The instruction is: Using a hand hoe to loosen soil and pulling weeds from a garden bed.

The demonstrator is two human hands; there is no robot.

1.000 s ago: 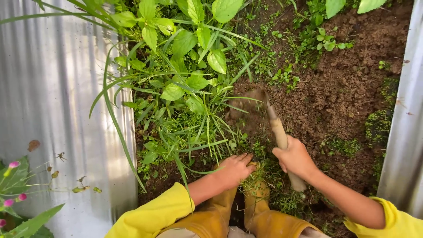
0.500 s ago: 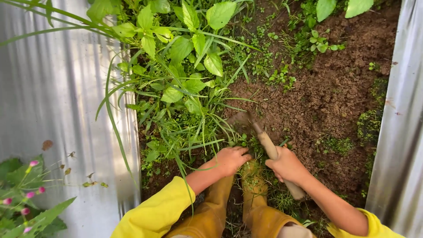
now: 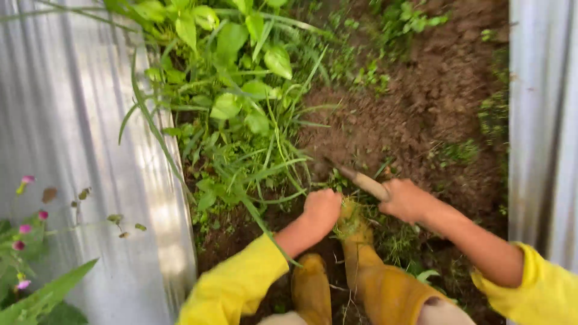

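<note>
Head view, blurred. Far left, 9 o'clock: corrugated metal sheet (image 3: 78, 150) walls the bed on that side. At 8 o'clock, outside it, pink flower buds (image 3: 24, 229) on thin stems with a broad green leaf below.

Upper middle, 11 to 12 o'clock: dense weeds (image 3: 235, 114), broad leaves up top, long grass blades trailing down toward the hands.

Left hand (image 3: 322, 209), just below centre: closed into a fist, knuckles up, pressed down at the base of the grass clump, blades crossing over the wrist. What sits inside the fist is hidden; looks bunched on grass stems but cannot tell for sure. Yellow sleeve (image 3: 235, 283) runs down to 7 o'clock.

Between the hands, 6 o'clock: yellow rubber boots (image 3: 367, 271), toes pointing up, the toe of the right one covered with grass bits and soil, just beside the left hand.

Hand hoe (image 3: 361, 180): wooden handle angled from 4 o'clock up to 10 o'clock, head end buried in soil and weeds right of the grass clump, blade itself not visible.

Right hand (image 3: 406, 200), right of centre: wrapped shut around the lower handle, thumb side toward the blade. Forearm bare, sleeve at 4 o'clock.

Bare brown soil (image 3: 421, 108) fills 1 to 3 o'clock, small green patches on it. Far right, 3 o'clock: second metal sheet (image 3: 542, 120).
</note>
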